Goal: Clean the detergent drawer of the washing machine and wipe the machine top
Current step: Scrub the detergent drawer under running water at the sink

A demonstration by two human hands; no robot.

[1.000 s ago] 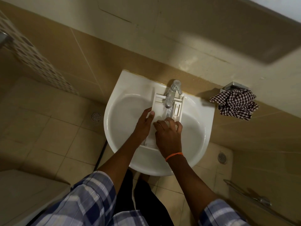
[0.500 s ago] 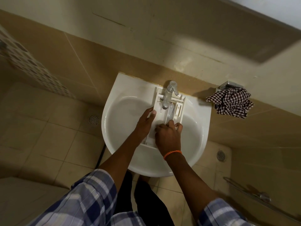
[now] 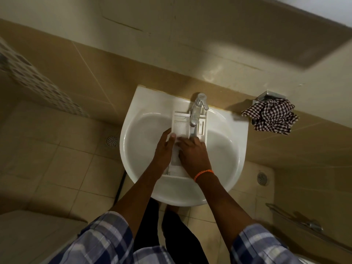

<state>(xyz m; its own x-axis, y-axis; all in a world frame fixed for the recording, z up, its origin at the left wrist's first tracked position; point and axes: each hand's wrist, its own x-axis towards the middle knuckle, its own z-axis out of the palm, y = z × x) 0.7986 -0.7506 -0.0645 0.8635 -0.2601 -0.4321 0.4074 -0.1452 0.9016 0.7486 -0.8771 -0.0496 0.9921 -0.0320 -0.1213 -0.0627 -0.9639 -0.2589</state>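
Observation:
The white detergent drawer [image 3: 182, 123] lies lengthwise in the white wash basin [image 3: 224, 149], its far end under the chrome tap [image 3: 197, 109]. My left hand [image 3: 163, 147] grips the drawer's left side wall, thumb on the top edge. My right hand [image 3: 194, 155] lies over the middle of the drawer with fingers bent down into a compartment; whether it holds anything is hidden. An orange band circles that wrist.
A checked cloth [image 3: 270, 116] hangs on a metal holder on the wall right of the basin. Floor drains [image 3: 112, 140] sit in the tiled floor on either side. A white appliance top [image 3: 28, 239] shows at lower left, a metal rail [image 3: 304, 223] at lower right.
My right hand has slid left and toward me along the drawer. The left hand keeps its hold on the side wall. The view shifted slightly.

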